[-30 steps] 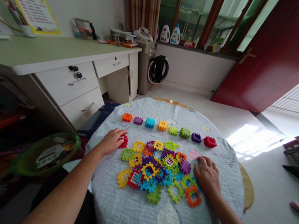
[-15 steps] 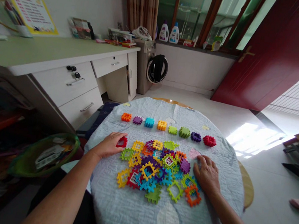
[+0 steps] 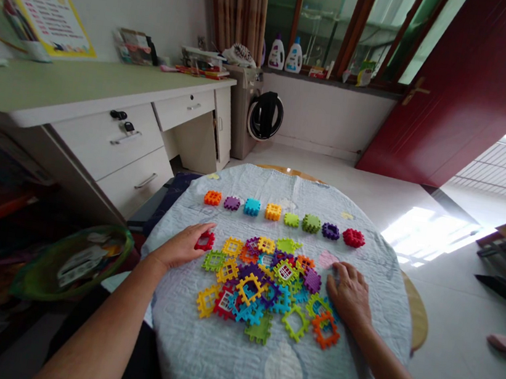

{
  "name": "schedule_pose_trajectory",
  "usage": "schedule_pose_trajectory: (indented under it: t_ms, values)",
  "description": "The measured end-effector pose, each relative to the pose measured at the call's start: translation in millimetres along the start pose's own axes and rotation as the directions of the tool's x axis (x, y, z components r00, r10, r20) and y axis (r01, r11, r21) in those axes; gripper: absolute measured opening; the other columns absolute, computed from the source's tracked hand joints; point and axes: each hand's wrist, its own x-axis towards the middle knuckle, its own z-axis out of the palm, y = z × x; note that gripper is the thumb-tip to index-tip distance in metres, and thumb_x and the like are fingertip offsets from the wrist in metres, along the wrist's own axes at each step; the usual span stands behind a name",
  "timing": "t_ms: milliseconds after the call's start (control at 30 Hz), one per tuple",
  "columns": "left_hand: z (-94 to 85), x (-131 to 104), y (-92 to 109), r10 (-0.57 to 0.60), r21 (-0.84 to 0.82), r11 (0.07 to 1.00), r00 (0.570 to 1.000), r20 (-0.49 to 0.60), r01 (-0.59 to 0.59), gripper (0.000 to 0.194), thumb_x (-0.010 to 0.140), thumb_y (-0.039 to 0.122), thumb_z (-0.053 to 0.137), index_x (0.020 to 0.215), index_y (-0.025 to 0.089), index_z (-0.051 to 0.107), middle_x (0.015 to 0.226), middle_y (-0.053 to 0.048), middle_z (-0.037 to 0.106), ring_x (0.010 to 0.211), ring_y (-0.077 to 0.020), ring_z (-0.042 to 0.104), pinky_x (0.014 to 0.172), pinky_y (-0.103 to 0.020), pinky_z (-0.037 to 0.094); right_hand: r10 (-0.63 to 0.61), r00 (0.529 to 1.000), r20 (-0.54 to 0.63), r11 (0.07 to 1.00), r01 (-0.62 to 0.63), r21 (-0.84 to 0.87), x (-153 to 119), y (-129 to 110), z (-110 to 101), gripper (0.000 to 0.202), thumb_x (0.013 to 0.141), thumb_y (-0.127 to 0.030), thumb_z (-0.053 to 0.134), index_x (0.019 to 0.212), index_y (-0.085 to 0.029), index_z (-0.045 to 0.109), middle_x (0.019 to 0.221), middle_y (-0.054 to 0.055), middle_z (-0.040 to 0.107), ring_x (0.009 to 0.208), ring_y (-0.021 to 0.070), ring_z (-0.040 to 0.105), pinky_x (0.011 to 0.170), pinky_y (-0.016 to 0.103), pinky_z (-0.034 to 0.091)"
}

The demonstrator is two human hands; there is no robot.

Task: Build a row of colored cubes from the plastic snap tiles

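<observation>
My left hand (image 3: 183, 245) is at the left edge of a loose pile, its thumb and fingers around a red square interlocking block piece (image 3: 204, 241) with an open middle. Flat on the cloth, my right hand (image 3: 351, 292) rests at the right side of the pile with nothing in it. Closest to it are a purple piece (image 3: 312, 280) and an orange frame piece (image 3: 325, 330). Between the hands lie several notched pieces, among them a yellow frame (image 3: 250, 290), a green frame (image 3: 295, 324) and a green solid piece (image 3: 259, 328).
Behind the pile runs a row of sorted stacks, from orange (image 3: 212, 198) to red (image 3: 353, 237). A pale blue cloth (image 3: 220, 365) covers the round table. A desk (image 3: 85, 80) and a green basket (image 3: 70, 265) stand on the left.
The red piece shows more of its face between my left fingers, which have shifted slightly. My right hand stays in place; the whole view has moved a little.
</observation>
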Motion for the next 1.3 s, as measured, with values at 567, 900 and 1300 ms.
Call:
schedule_pose_trajectory:
  t_ms: [567, 900, 1300]
  values:
    - [0.6, 5.3, 0.7, -0.051, 0.025, 0.998, 0.997, 0.059, 0.050, 0.075, 0.066, 0.021, 0.058, 0.140, 0.014, 0.045, 0.125, -0.012, 0.063, 0.112, -0.0219, 0.060, 0.102, -0.034, 0.043, 0.000, 1.000, -0.027, 1.000, 0.001, 0.028, -0.1, -3.1, -3.0, 0.027, 0.091, -0.030, 0.047, 0.114, -0.020, 0.057, 0.120, 0.009, 0.059, 0.107, 0.0249, 0.051, 0.092, 0.039, 0.038]
    - [4.0, 8.9, -2.4, -0.055, 0.118, 0.991, 0.997, -0.053, 0.061, 0.070, 0.066, 0.031, 0.059, 0.134, 0.015, 0.050, 0.115, -0.010, 0.066, 0.103, -0.0244, 0.063, 0.094, -0.036, 0.047, 0.052, 0.998, 0.036, 0.997, -0.053, 0.055, 0.7, -6.2, -7.7, 0.031, 0.090, -0.030, 0.047, 0.117, -0.020, 0.057, 0.123, 0.010, 0.057, 0.112, 0.0254, 0.050, 0.097, 0.039, 0.036]
    - [5.5, -0.8, 48.6, 0.038, -0.034, 0.998, 0.979, -0.202, -0.045, 0.068, 0.070, 0.029, 0.063, 0.135, 0.020, 0.046, 0.118, -0.007, 0.065, 0.105, -0.0202, 0.063, 0.097, -0.034, 0.049, 0.037, 0.999, 0.025, 0.998, -0.038, 0.054, 0.2, -2.0, -2.1, 0.031, 0.091, -0.033, 0.046, 0.117, -0.020, 0.057, 0.122, 0.009, 0.058, 0.111, 0.0259, 0.050, 0.095, 0.040, 0.037]
